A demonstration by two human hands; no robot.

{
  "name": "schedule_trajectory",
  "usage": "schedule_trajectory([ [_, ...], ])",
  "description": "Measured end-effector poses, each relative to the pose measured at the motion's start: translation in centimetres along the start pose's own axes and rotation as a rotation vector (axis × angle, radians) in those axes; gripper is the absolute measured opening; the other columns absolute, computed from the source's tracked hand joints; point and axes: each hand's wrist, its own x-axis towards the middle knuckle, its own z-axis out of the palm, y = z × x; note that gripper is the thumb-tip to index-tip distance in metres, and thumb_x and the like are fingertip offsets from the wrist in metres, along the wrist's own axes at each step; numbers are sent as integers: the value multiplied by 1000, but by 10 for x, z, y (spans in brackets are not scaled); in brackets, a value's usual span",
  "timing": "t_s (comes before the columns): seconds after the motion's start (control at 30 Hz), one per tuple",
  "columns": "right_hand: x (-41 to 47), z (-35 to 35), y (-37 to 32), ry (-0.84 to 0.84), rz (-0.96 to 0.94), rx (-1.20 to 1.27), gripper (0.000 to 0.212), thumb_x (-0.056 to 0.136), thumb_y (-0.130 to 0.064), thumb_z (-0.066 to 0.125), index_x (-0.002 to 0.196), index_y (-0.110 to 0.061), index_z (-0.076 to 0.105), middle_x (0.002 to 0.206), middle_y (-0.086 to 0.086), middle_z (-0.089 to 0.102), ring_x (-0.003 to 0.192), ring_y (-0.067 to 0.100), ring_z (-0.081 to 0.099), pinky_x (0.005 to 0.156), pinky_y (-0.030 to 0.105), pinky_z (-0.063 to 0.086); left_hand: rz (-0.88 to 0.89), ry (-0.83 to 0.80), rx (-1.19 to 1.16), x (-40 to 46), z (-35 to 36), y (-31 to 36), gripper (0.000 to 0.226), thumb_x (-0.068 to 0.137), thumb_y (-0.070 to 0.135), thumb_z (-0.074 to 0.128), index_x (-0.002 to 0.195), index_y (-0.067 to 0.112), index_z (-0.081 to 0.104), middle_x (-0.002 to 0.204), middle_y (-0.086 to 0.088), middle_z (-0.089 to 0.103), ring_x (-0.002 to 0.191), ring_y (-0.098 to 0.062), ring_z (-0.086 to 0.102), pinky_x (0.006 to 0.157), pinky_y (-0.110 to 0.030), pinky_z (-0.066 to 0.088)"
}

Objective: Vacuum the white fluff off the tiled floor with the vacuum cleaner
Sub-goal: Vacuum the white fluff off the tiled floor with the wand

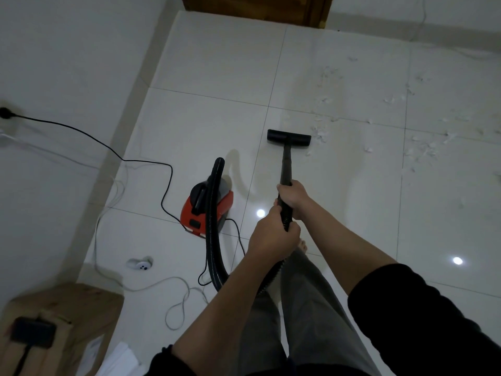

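Note:
A red and black vacuum cleaner stands on the white tiled floor left of centre. Its black ribbed hose loops down and back up to the black wand. My right hand grips the wand higher up, and my left hand grips it just below, where the hose begins. The flat black floor nozzle rests on the tiles. White fluff lies right beside the nozzle's right end, and more fluff is scattered across the tiles to the right.
A black power cord runs from a wall plug on the left to the cleaner. A white cable trails near a floor drain. A wooden stool stands at bottom left, a wooden door at the top.

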Motion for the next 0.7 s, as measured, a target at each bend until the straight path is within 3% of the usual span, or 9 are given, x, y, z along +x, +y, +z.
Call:
schedule_trajectory([
  [0.13,-11,7,11,8,0,17,33,101,-10,45,133,-3,41,76,12,50,56,19,51,47,28,48,1,-14,3,-11,-1,-12,37,93,24,48,129,15,45,102,-10,64,91,-28,67,84,-45,57],
  [0.4,-27,14,35,32,6,45,34,101,-10,46,134,-2,41,76,13,50,56,19,50,47,28,48,20,-46,-7,-30,2,-34,40,93,25,50,131,16,43,102,-7,62,93,-27,66,84,-43,57],
  [0.53,-32,17,50,37,30,28,35,102,-12,46,135,-1,41,74,13,51,55,19,51,46,29,46,12,-63,3,-37,4,-45,36,91,26,49,126,17,45,94,-5,61,86,-26,66,76,-39,57],
  [0.7,-39,20,67,34,50,6,34,102,-11,45,134,0,41,73,13,50,54,19,50,42,27,45,36,-46,20,-47,10,-56,28,90,24,49,116,13,49,80,0,56,75,-23,63,76,-45,58],
])
